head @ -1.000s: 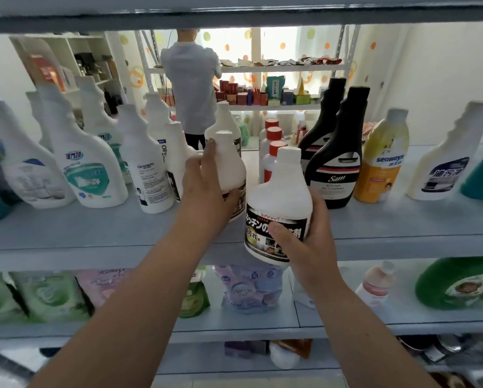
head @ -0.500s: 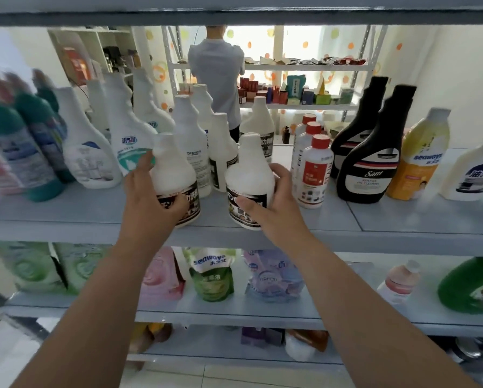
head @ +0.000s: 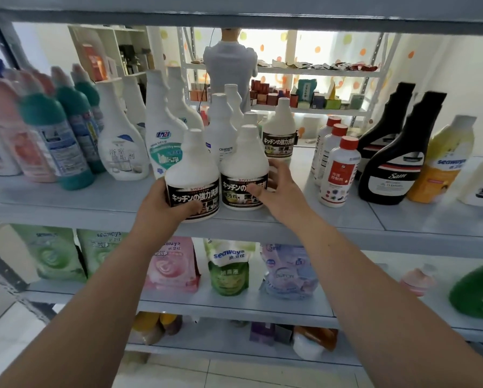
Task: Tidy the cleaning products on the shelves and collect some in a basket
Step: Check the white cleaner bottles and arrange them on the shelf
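- Toilet-cleaner bottles [head: 67, 141] with teal and pink bodies crowd the far left of the upper shelf [head: 419, 217], blurred and leaning slightly.
- White trigger-neck bottles without spray heads come next: a bathroom cleaner [head: 123, 152] and a taller green-labelled bottle [head: 162, 135] just beside it.
- Left hand [head: 162, 208] wraps the lower body of a white kitchen-cleaner bottle [head: 191, 175] with a black Japanese label; the grip is clenched on it, thumb across the label front, and the bottle stands upright at the shelf's front edge.
- Touching that bottle on its right is a second identical bottle [head: 244, 166], also upright at the front of the shelf.
- Right hand [head: 279, 186] cups this second bottle from the right with fingers spread, thumb on the label; the grip looks loose, and I cannot tell whether it is truly grasping or only resting against it.
- A third bottle of the same kind [head: 279, 133] stands behind, farther back on the shelf.
- Three red-capped white bottles [head: 339, 169] stand in a row to the right, near but apart from the right hand.
- Two black Sam bottles [head: 394, 163] follow, then a yellow seaways bottle [head: 444, 161].
- On the lower shelf [head: 234, 306], seaways refill pouches [head: 229, 267] stand below the hands.
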{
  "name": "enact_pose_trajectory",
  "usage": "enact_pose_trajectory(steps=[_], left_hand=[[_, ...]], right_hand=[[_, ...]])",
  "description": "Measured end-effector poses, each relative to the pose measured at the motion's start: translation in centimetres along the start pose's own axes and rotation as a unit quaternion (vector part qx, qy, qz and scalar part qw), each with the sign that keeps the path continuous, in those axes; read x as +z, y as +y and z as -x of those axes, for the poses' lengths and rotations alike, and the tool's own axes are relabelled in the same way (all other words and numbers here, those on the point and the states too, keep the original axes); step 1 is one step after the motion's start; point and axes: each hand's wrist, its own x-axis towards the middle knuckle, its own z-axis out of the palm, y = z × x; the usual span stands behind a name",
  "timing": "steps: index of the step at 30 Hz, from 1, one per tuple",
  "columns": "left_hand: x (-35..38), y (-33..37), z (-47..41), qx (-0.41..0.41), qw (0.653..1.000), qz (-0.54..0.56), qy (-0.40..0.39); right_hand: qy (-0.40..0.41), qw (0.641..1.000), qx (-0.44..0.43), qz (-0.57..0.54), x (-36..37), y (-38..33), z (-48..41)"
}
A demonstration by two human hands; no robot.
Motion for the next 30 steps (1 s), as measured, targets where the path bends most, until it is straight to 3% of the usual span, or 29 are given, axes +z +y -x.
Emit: enact_pose_trajectory(steps=[5,7,10,13,17,21,26,30], left_hand=[[-0.9,1.4,3.7,0.010,0.994,0.106,0.011],[-0.8,2.0,5.8,-0.004,0.985,0.172,-0.009],[-0.2,2.1,8.8,-0.045,0.960,0.271,-0.061],[0.9,1.7,11.8,-0.079,0.936,0.326,-0.109],[1.9,0.1,14.7,-0.103,0.901,0.386,-0.170],[2.3,-1.4,16.3,-0.127,0.894,0.377,-0.206],[3.4,-1.1,18.1,-0.178,0.899,0.367,-0.161],[4.4,0.0,19.7,-0.322,0.835,0.423,-0.143]], right_hand=[[-0.015,0.995,-0.009,0.093,0.2,-0.9,2.0],[0.028,0.991,-0.040,0.123,0.7,-1.3,4.4],[0.038,0.997,-0.068,-0.003,2.2,-2.4,9.7],[-0.034,0.990,0.001,-0.137,4.1,-2.7,14.0],[-0.005,0.983,0.046,-0.178,5.8,-1.8,17.9],[0.020,0.971,0.090,-0.221,6.3,0.1,20.5],[0.046,0.966,0.105,-0.234,6.5,0.8,22.7],[0.051,0.942,0.152,-0.295,5.9,0.1,22.9]])
